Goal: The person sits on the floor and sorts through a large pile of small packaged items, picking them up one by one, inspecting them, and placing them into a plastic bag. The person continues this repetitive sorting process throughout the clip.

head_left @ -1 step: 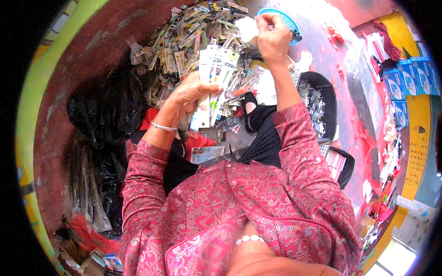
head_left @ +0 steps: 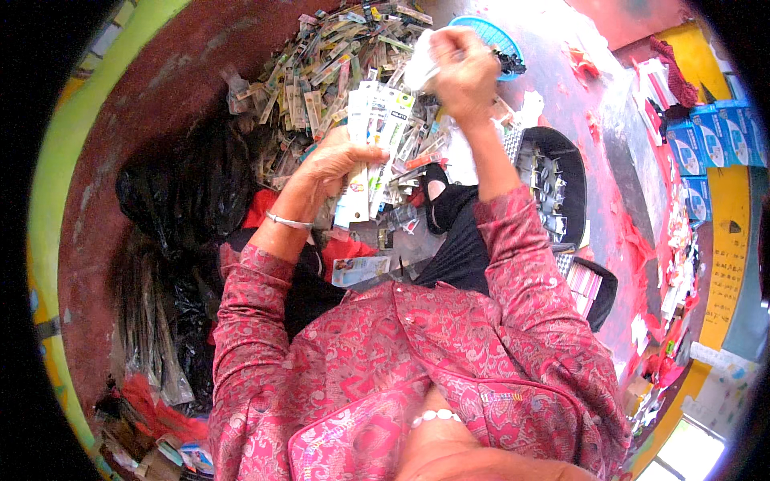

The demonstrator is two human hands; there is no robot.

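Head view: nothing has shifted since the earlier frame; it is the same instant, hands and cards in the same places.

Left hand (head_left: 341, 164) closed on a fanned sheaf of packaging cards (head_left: 375, 140), white with printed panels, held upright over the lap. Thumb across the front, fingers behind. A bangle (head_left: 289, 220) sits on that wrist.

Right hand (head_left: 461, 72) raised higher, pinched shut on a pale scrap (head_left: 419, 68), paper or film; overexposed there, cannot tell which. Just behind it, a blue basket (head_left: 489, 34).

Beyond the hands, a loose heap of similar cards (head_left: 329, 72) spread on the red floor (head_left: 184, 88). Black bags (head_left: 188, 192) to the left. To the right, a dark tray (head_left: 569, 172) with small packaged pieces in rows, and blue boxes (head_left: 710, 132) well apart at the far edge.

Step in hand, as I judge it: sorting or stripping cards, one piece being drawn off the sheaf. Next move likely calls for letting go of the scrap clear of the heap, then a fresh pinch at the top card while the left keeps the fan tight.
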